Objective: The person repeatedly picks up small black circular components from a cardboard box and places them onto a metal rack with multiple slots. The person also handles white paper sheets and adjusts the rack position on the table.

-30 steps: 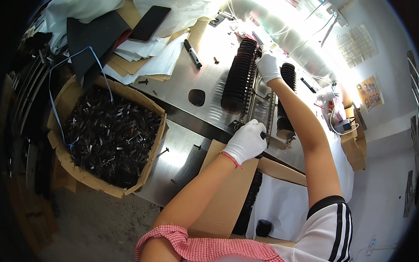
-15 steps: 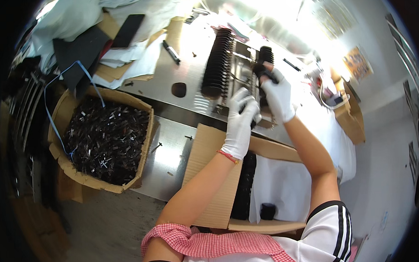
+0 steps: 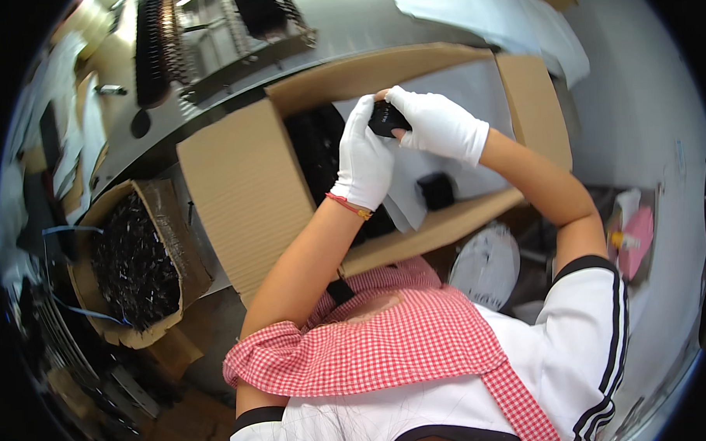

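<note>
Both my hands wear white gloves and meet over an open cardboard box (image 3: 239, 189). Between them is a small black block-shaped piece (image 3: 387, 120) with faint light marks on its face. My left hand (image 3: 364, 162) wraps its left side, and my right hand (image 3: 441, 126) pinches it from the right with bare fingertips. Inside the box, black pieces (image 3: 317, 148) are packed along the left side. White paper (image 3: 477, 111) covers the rest, and another small black block (image 3: 436, 191) lies on it toward the near side.
On the steel table (image 3: 346, 26) beyond stand a long row of black discs (image 3: 151, 52) and a second black row (image 3: 262, 10) on a metal frame. A carton (image 3: 184, 246) of small black parts, with a blue strap (image 3: 69, 229), is at left. A marker (image 3: 110, 90) lies behind it.
My hands have come back from the metal frame on the table to above the box, now together on the black block. The view has tilted down and shifted right.
</note>
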{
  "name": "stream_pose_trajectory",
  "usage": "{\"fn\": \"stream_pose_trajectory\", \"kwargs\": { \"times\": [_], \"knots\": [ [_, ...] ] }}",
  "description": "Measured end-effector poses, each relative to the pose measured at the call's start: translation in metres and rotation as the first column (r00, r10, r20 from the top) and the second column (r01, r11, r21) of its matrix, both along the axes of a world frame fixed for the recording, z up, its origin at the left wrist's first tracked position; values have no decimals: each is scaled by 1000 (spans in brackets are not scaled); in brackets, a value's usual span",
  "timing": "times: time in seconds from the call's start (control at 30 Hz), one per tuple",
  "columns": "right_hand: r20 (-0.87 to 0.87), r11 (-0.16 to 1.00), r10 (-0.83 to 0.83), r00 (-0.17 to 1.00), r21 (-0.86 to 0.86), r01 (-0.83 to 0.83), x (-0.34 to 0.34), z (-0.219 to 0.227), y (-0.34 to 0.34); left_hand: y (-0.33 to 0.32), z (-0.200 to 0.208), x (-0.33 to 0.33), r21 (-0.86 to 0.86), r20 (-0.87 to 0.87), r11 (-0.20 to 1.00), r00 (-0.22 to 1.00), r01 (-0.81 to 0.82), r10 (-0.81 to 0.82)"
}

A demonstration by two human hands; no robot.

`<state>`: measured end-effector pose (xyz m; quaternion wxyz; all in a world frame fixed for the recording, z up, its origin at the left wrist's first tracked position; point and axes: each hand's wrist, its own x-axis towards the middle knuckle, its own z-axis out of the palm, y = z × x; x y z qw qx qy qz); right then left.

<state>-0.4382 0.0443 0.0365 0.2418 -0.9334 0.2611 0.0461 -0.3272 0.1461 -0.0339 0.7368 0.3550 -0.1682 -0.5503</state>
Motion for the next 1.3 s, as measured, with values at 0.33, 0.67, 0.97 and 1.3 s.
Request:
{"fn": "stream_pose_trajectory", "kwargs": {
  "times": [0.33,0.67,0.97,1.3],
  "knots": [
    [-451,961,221,865,-51,-272,-88,-90,15,19,33,28,207,343,964,910,169,-233],
    [-94,950,203,975,-223,-220,-107,-126,26,48,65,177,-228,944,945,186,-235,274],
    [463,910,405,789,-285,-300,74,-22,6,40,83,343,161,882,876,-333,-454,-334],
    [584,938,303,753,-322,-128,224,-39,-11,-4,103,339,603,747,733,-100,-315,-657]
  ]
}}
